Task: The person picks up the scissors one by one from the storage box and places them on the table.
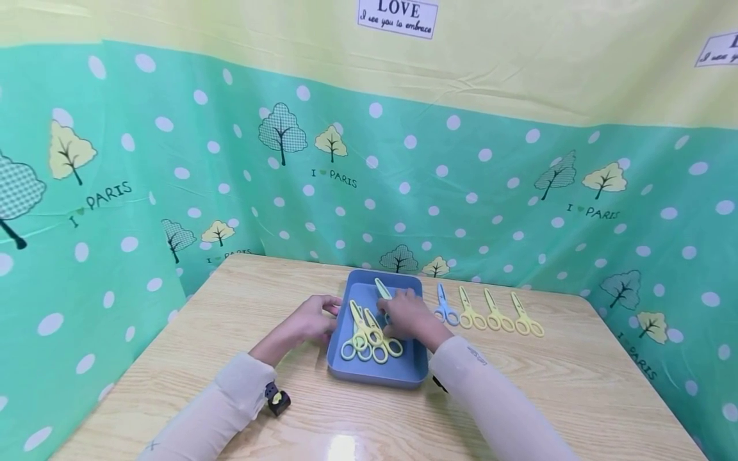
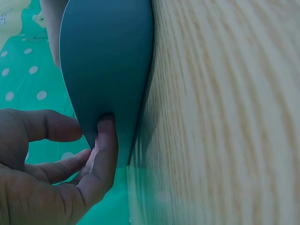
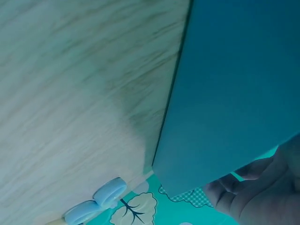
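Note:
A blue-grey tray stands on the table. My left hand holds its left side, thumb at the rim and fingers against the outer wall. Over the tray's right half, my right hand reaches in with curled fingers around the handle end of pale green scissors. Their blades point away from me, and most of the handle is hidden by the hand. Beside it in the tray lie several overlapping scissors, yellow ones on top. The tray wall hides the right fingertips in the right wrist view.
Right of the tray, blue scissors and several yellow scissors stand in a row, blades pointing away. A green and yellow printed curtain hangs behind the wooden table.

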Motion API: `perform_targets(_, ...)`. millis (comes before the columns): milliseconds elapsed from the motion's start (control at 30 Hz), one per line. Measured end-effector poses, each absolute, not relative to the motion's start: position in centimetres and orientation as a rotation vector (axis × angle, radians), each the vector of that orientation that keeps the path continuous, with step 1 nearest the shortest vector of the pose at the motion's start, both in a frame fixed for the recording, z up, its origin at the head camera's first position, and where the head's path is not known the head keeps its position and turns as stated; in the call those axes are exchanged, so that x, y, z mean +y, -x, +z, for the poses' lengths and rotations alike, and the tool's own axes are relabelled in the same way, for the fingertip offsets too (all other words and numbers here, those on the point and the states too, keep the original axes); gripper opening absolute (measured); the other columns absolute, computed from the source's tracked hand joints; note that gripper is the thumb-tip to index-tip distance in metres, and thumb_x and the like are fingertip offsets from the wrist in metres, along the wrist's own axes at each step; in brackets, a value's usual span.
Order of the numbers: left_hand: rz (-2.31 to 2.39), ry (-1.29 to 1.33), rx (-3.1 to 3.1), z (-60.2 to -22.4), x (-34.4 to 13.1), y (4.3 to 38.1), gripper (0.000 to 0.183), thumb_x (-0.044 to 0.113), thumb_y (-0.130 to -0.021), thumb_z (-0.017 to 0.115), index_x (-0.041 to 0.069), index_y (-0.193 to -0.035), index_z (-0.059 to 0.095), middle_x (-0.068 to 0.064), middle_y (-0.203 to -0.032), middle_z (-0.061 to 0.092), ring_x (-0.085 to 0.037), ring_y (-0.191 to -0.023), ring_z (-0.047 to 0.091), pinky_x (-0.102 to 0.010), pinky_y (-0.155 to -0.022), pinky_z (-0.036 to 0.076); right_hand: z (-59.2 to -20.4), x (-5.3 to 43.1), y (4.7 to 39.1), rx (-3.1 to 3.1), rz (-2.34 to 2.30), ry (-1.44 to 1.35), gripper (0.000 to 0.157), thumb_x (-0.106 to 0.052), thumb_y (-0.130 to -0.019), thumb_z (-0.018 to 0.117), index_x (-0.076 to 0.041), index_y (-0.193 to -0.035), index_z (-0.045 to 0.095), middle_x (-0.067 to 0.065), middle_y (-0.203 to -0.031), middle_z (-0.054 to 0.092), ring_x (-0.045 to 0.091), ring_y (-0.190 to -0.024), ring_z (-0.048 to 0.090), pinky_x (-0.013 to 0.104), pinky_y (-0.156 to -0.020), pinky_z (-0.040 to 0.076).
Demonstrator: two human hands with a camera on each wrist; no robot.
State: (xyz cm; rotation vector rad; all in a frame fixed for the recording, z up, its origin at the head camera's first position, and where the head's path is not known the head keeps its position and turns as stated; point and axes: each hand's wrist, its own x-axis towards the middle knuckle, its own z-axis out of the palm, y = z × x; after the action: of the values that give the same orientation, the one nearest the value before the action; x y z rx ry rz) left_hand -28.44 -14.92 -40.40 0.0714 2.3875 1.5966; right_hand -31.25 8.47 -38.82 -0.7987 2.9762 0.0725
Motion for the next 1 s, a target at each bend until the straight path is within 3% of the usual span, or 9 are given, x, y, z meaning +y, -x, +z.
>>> perform_targets(333, 1.602, -0.07, 2.392, -40.4, -14.9, 28.3, 0.058, -0.006, -0.085, 0.064, -0.004, -0.142, 0.053, -0.019, -0.123, 0.057, -0.026, -0.084, 0.066, -0.036, -0.066, 0.062, -38.1, 8.4, 30.2, 3.068, 0.125, 0.792, 0.032, -0.036, -0.083, 0.078, -0.023, -0.109, 0.065, 0.01, -0.096, 0.054, 0.033, -0.092, 0.048, 0.053, -0.083, 0.052)
perform_targets(633, 1.622, -0.074, 2.369, -40.5, -14.8, 28.4, 0.059, -0.009, -0.084, 0.061, -0.004, -0.142, 0.052, -0.02, -0.123, 0.056, -0.025, -0.083, 0.067, -0.037, -0.065, 0.062, -37.5, 8.9, 28.8, 3.133, 0.047, 0.78, 0.035, -0.034, -0.083, 0.079, -0.02, -0.111, 0.065, 0.012, -0.094, 0.054, 0.032, -0.087, 0.046, 0.046, -0.073, 0.049)
perform_targets(1000, 1.611, -0.074, 2.385, -40.5, -14.9, 28.4, 0.059, -0.008, -0.083, 0.062, -0.004, -0.142, 0.053, -0.02, -0.123, 0.057, -0.025, -0.084, 0.068, -0.037, -0.065, 0.062, -37.0, 10.7, 27.6, 3.191, -0.041, 0.743, 0.032, -0.031, -0.082, 0.081, -0.018, -0.108, 0.066, 0.016, -0.098, 0.06, 0.034, -0.087, 0.05, 0.047, -0.073, 0.049)
